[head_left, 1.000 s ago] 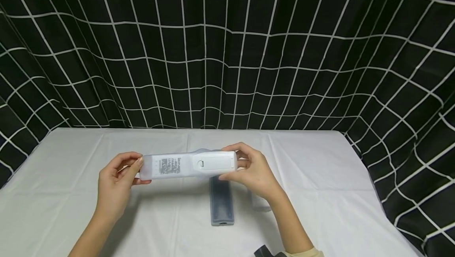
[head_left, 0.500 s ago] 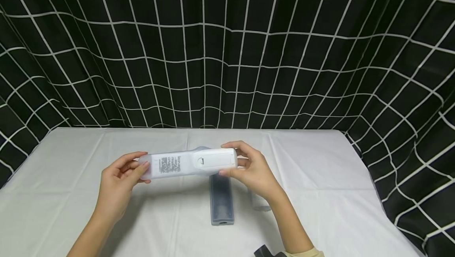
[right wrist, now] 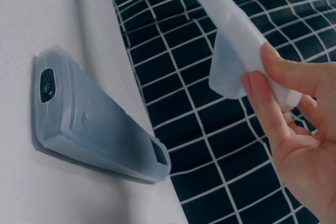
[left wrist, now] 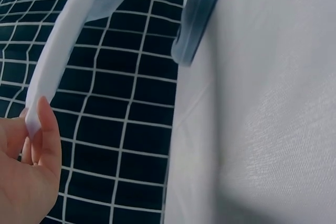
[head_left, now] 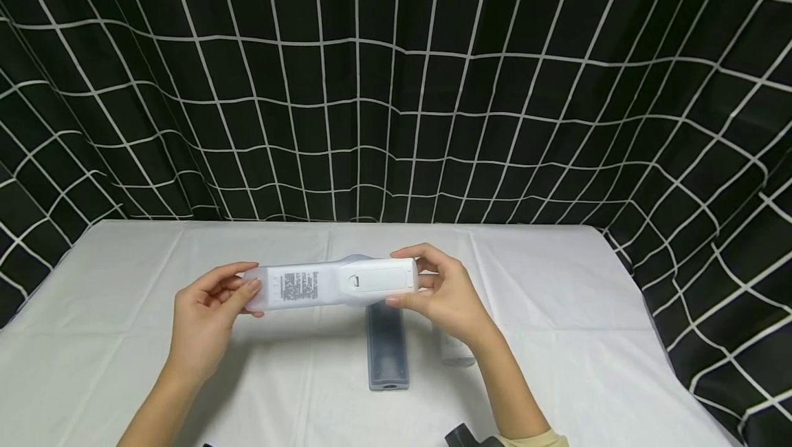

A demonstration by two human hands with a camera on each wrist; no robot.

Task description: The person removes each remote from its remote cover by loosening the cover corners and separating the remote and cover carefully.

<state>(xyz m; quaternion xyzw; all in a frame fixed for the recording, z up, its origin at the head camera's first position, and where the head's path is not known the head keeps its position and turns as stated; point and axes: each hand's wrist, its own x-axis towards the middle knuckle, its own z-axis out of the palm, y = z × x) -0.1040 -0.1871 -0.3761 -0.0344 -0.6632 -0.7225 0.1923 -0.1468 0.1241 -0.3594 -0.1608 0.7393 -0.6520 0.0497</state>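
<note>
Left hand (head_left: 203, 320) and right hand (head_left: 447, 299), half-curled, pinch a white remote (head_left: 334, 285) at either end. Beneath it lies a grey case (head_left: 388, 352).

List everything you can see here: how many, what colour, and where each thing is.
Remote: 1, white, held up in the middle
Cover: 1, translucent, around part of the remote
Tablecloth: 1, white, below everything
Case: 1, blue-grey, on the tablecloth
Pale object: 1, whitish, right of the case, mostly hidden
Curtain: at least 1, black with white grid, behind and at the sides
Black pieces: 2, black, bottom edge, mostly cut off
Sleeve: 1, beige, right forearm
Left hand: 1, bare, pinching the cover's end
Right hand: 1, bare, gripping the remote's other end
</note>
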